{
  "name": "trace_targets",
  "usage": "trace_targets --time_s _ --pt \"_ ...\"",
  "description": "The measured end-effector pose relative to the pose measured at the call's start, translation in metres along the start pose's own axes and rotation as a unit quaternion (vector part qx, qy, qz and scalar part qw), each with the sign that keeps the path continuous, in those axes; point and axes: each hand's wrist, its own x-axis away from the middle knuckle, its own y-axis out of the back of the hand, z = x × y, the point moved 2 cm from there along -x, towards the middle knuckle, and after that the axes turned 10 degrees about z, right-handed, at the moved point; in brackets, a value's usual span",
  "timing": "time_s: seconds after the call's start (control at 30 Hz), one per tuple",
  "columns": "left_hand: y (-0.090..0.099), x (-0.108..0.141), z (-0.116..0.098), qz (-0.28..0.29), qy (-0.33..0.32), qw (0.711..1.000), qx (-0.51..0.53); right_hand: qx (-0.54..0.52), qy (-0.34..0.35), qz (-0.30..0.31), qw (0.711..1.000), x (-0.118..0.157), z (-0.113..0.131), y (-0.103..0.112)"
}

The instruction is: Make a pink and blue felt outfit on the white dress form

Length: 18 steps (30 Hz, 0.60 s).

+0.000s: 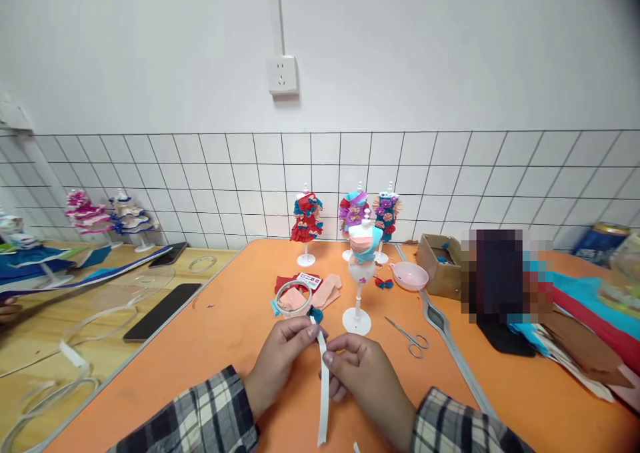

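A narrow white strip hangs down between my hands over the orange table. My left hand pinches its upper end between thumb and fingers. Lower down, my right hand is closed on the same strip, thumb against forefinger. Just beyond my hands lie a roll of tape, peach paper pieces and a small dark blue piece. A white mannequin stand, its form wrapped in peach and light blue, stands upright behind my right hand. Small scissors lie to its right.
Three dressed mannequins, one in red, stand near the tiled wall. On the right are a pink dish, a cardboard box, a pixelated area and coloured paper. A black phone and cables lie left; another person's hand shows there.
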Motion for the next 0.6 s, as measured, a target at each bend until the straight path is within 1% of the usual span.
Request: trace_targets --time_s 0.1,0.13,0.23,0.3,0.37,0.4,0.43,0.47,0.5,0.53,0.57,0.6 --pt "-0.002 -0.001 0.002 0.024 0.027 0.999 0.017 -0.022 -0.012 -0.011 1.0 0.003 -0.006 0.0" --pt "-0.003 -0.001 0.003 0.019 0.038 0.998 0.043 -0.033 -0.016 -0.012 0.999 0.004 -0.005 0.0" --pt "-0.004 -0.004 0.007 -0.044 0.048 0.986 0.153 -0.106 -0.024 0.008 0.994 0.01 -0.002 -0.006" --pt "-0.002 -0.006 0.008 -0.096 0.044 0.975 0.197 -0.167 -0.037 0.046 0.984 0.015 -0.002 -0.011" --pt "0.002 -0.009 0.008 -0.136 0.034 0.967 0.213 -0.173 -0.065 0.072 0.98 0.019 -0.005 -0.014" --pt "0.004 -0.01 0.007 -0.142 0.03 0.966 0.214 -0.143 -0.066 0.066 0.985 0.02 -0.006 -0.012" --pt "0.006 -0.01 0.007 -0.134 0.03 0.967 0.213 -0.094 -0.045 0.044 0.994 0.021 -0.005 -0.009" --pt "0.006 -0.01 0.007 -0.11 0.037 0.971 0.211 -0.031 -0.001 0.011 0.999 0.021 -0.003 -0.004" --pt "0.006 -0.01 0.007 -0.073 0.052 0.974 0.209 0.039 0.059 -0.029 0.997 0.02 0.001 0.002" --pt "0.004 -0.008 0.008 -0.033 0.07 0.975 0.206 0.106 0.121 -0.066 0.985 0.02 0.006 0.008" --pt "0.001 -0.006 0.008 0.007 0.09 0.975 0.201 0.163 0.164 -0.094 0.968 0.019 0.01 0.013" --pt "-0.002 -0.004 0.008 0.038 0.105 0.975 0.191 0.207 0.186 -0.111 0.954 0.018 0.014 0.018"
